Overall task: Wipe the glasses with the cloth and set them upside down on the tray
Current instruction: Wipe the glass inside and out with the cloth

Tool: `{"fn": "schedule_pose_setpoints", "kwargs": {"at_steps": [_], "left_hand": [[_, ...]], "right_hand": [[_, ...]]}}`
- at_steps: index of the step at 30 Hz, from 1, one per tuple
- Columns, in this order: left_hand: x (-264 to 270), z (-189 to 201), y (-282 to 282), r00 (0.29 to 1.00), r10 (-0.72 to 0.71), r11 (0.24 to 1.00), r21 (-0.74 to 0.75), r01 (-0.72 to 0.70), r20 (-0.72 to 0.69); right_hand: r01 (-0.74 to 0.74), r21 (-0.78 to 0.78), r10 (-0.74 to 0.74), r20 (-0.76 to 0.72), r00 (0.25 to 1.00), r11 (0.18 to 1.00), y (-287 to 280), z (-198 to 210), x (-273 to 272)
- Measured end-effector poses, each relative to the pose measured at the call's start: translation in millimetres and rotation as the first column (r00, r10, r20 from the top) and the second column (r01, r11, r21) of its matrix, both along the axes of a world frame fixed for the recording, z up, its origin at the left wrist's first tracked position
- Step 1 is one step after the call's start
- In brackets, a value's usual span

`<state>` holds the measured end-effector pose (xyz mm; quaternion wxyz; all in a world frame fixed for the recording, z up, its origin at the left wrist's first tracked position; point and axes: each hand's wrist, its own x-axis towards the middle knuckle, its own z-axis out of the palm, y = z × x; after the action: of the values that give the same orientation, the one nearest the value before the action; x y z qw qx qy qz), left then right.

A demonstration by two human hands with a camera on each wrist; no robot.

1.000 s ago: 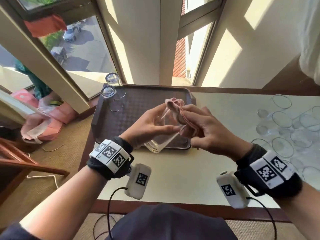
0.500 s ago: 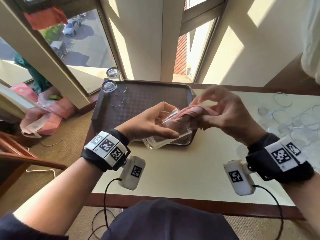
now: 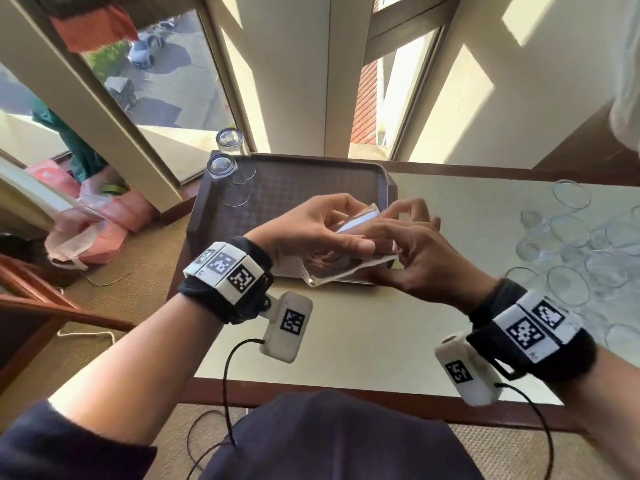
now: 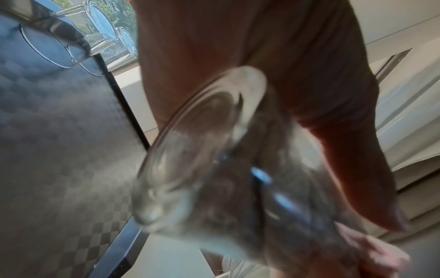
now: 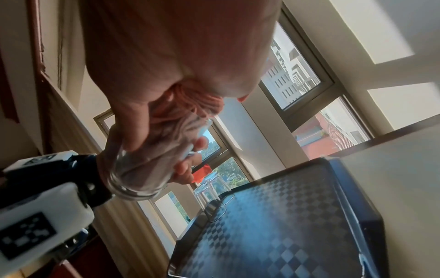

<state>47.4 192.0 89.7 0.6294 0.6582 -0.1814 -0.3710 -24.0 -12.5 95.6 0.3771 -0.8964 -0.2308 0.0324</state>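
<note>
My left hand (image 3: 351, 225) grips a clear glass (image 3: 332, 271) on its side above the near edge of the dark checkered tray (image 3: 294, 188). The glass base points toward me and its mouth to the right. My right hand (image 3: 405, 232) holds the pink cloth (image 5: 190, 105) and has it stuffed into the glass mouth. Through the wall of the glass (image 5: 133, 178) the cloth (image 3: 325, 259) shows as bunched folds. Two glasses (image 3: 223, 168) stand upside down at the tray's far left corner.
Several upright glasses (image 3: 571, 258) crowd the right side of the cream table (image 3: 346, 341). Windows and a wall rise just behind the tray. A wooden chair (image 3: 34, 306) and pink bags (image 3: 104, 220) are on the floor at left.
The right hand, earlier raised with the cloth bunched above the mouth, has come down and pushed the cloth deeper into the glass. The left hand has turned the glass flatter.
</note>
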Motion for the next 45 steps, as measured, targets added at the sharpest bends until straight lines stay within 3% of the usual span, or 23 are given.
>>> {"fn": "schedule_pose_setpoints", "kwargs": {"at_steps": [3,5,7,11,15,18,20,22,25,26,28,29,30,31,32,34,35,37,39,41,43,44,45], "left_hand": [[2.4,2.1,2.6,0.997,-0.042,0.999,-0.028,0.040,-0.063],[-0.3,-0.1,4.3,0.992,-0.048,0.996,-0.079,0.039,-0.118],[-5.3,-5.4,7.9,0.979,-0.056,0.985,-0.171,0.023,-0.194],[-15.3,-19.1,11.7,0.938,-0.061,0.930,-0.361,-0.072,-0.342],[-17.9,-23.0,8.3,0.906,-0.070,0.905,-0.408,-0.117,-0.417],[-21.8,-18.6,2.9,0.916,-0.050,0.918,-0.380,-0.116,-0.399],[-24.1,-12.7,-0.5,0.956,0.080,0.932,-0.318,-0.172,-0.281],[-22.8,-7.3,-0.8,0.975,0.220,0.947,-0.231,-0.224,-0.046],[-20.3,0.2,2.3,0.899,0.259,0.964,-0.148,-0.220,0.353],[-20.0,1.4,3.3,0.806,0.234,0.972,-0.109,-0.209,0.544],[-20.1,0.2,4.4,0.490,0.145,0.964,-0.011,-0.265,0.859],[-19.2,-0.9,4.3,0.396,0.123,0.956,-0.001,-0.294,0.910],[-17.5,-1.8,3.9,0.382,0.136,0.952,-0.014,-0.306,0.914],[-14.3,-2.5,4.1,0.443,0.176,0.955,-0.042,-0.294,0.879],[-10.9,-2.7,5.3,0.591,0.231,0.962,-0.090,-0.259,0.773],[-5.9,0.6,9.0,0.897,0.281,0.951,-0.221,-0.214,0.341],[-4.1,3.3,10.8,0.960,0.254,0.938,-0.270,-0.215,0.116],[-1.7,3.0,12.7,0.970,0.200,0.912,-0.336,-0.236,-0.138],[-5.8,5.5,9.4,0.960,0.231,0.884,-0.379,-0.274,-0.155],[-10.7,10.9,6.2,0.941,0.337,0.875,-0.364,-0.318,-0.012],[-12.3,20.1,7.4,0.883,0.405,0.890,-0.323,-0.322,0.237],[-11.9,22.1,8.5,0.821,0.389,0.913,-0.294,-0.282,0.418],[-11.2,22.7,9.4,0.703,0.332,0.943,-0.235,-0.236,0.629]], "right_hand": [[-0.072,0.140,0.070,0.014,0.997,0.988,0.9,-2.5,2.9],[-0.110,0.385,0.166,-0.116,0.979,0.916,2.2,0.1,8.2],[-0.092,0.493,0.210,-0.189,0.959,0.865,0.5,1.5,10.2],[-0.101,0.391,0.113,-0.008,0.994,0.915,-1.4,-0.1,9.9],[-0.142,0.264,0.076,0.245,0.967,0.954,-4.9,5.6,14.5],[-0.149,0.273,0.094,0.206,0.974,0.950,-9.8,9.3,20.6],[-0.107,0.341,0.099,0.041,0.994,0.934,-11.3,12.1,23.2],[-0.015,0.445,0.106,-0.180,0.978,0.895,-11.9,16.6,20.9],[0.141,0.594,0.149,-0.412,0.899,0.792,-7.1,17.7,10.6],[0.186,0.631,0.151,-0.441,0.885,0.753,-5.5,17.3,8.8],[0.236,0.670,0.124,-0.443,0.888,0.704,-1.4,17.2,9.9],[0.253,0.682,0.101,-0.433,0.896,0.686,1.1,18.0,10.7],[0.264,0.695,0.078,-0.419,0.905,0.668,3.2,18.0,11.6],[0.261,0.705,0.057,-0.393,0.918,0.660,4.3,18.5,12.3],[0.238,0.708,0.039,-0.351,0.935,0.665,4.2,18.7,13.0],[0.117,0.680,0.035,-0.205,0.978,0.724,1.5,21.1,16.8],[0.030,0.636,0.055,-0.114,0.992,0.771,-0.8,23.1,19.5],[-0.108,0.508,0.105,0.035,0.994,0.854,-5.6,27.7,28.1],[-0.155,0.486,0.147,0.056,0.988,0.860,-7.5,33.1,34.4],[-0.096,0.559,0.153,-0.056,0.987,0.824,-4.8,35.6,33.3],[0.077,0.630,0.101,-0.243,0.965,0.773,-1.4,36.0,26.3],[0.173,0.636,0.070,-0.338,0.938,0.752,-1.8,34.4,22.1],[0.248,0.636,0.058,-0.420,0.906,0.731,-3.6,31.0,19.1]]}}
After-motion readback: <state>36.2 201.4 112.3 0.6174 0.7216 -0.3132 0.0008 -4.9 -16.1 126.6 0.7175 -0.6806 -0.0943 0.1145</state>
